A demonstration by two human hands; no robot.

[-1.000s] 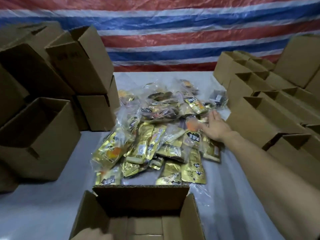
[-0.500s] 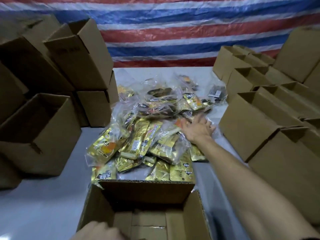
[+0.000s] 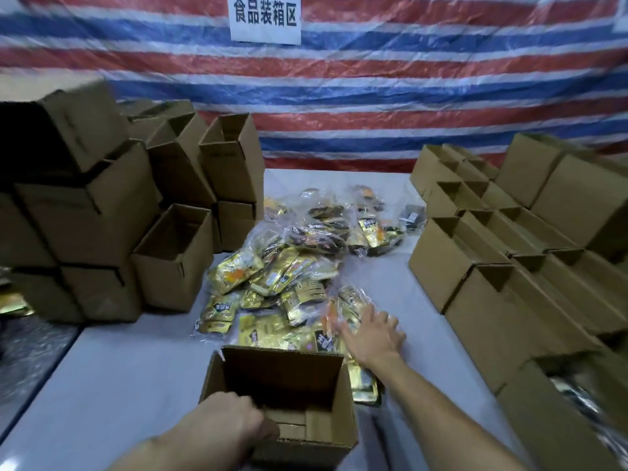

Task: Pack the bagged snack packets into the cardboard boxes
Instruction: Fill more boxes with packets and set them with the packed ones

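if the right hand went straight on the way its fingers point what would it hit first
The right hand points forward and left into the bagged snack packets. The nearest clear bag lies at its fingertips, so it would likely meet that first. Blur hides whether they already touch.

Glossy gold foil packets (image 3: 272,283) in clear plastic; matt cardboard box (image 3: 285,372).

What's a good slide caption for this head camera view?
Left hand grips the open box while right hand touches the bagged snack packets.
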